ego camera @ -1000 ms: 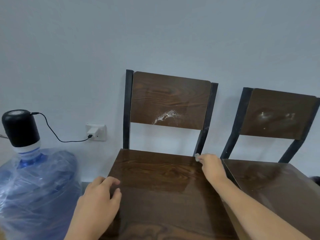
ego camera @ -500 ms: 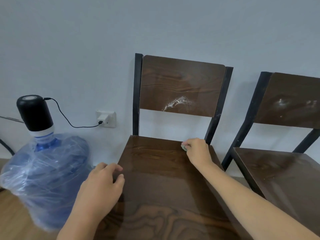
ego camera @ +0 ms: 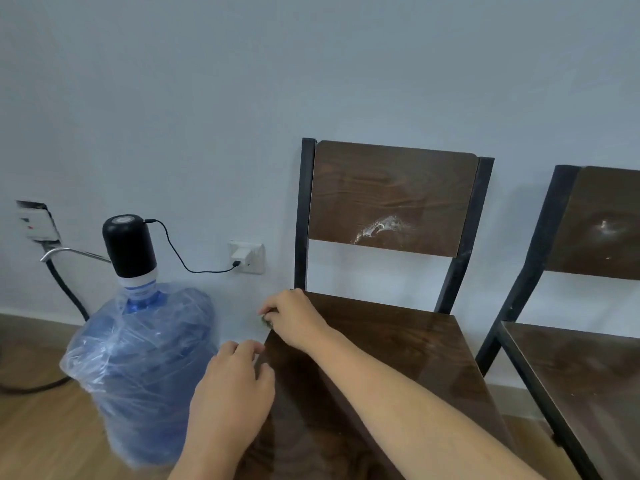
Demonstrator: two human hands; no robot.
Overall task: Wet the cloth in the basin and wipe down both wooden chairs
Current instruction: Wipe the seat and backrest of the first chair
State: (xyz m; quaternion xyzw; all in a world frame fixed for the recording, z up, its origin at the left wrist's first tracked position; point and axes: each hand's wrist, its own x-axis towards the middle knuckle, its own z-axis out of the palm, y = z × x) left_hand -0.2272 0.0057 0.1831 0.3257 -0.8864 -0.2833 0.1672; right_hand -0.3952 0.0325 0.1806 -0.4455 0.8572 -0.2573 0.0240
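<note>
Two dark wooden chairs with black metal frames stand against the wall. The nearer chair (ego camera: 391, 344) has a white smear on its backrest. The second chair (ego camera: 588, 375) stands to its right, cut by the frame edge, with a fainter smear on its backrest. My right hand (ego camera: 294, 318) is at the back left corner of the nearer seat, closed over a small cloth (ego camera: 266, 319) of which only a bit shows. My left hand (ego camera: 232, 389) rests on the seat's left edge, fingers spread. No basin is in view.
A large blue water bottle (ego camera: 145, 362) wrapped in plastic, topped by a black pump (ego camera: 128, 245), stands on the wooden floor left of the chair. Its cable runs to a wall socket (ego camera: 246, 257). A black hose (ego camera: 65, 292) curves down the wall at far left.
My right hand has slid with the cloth from the back right corner of the seat across to its back left corner. The view has swung left and down.
</note>
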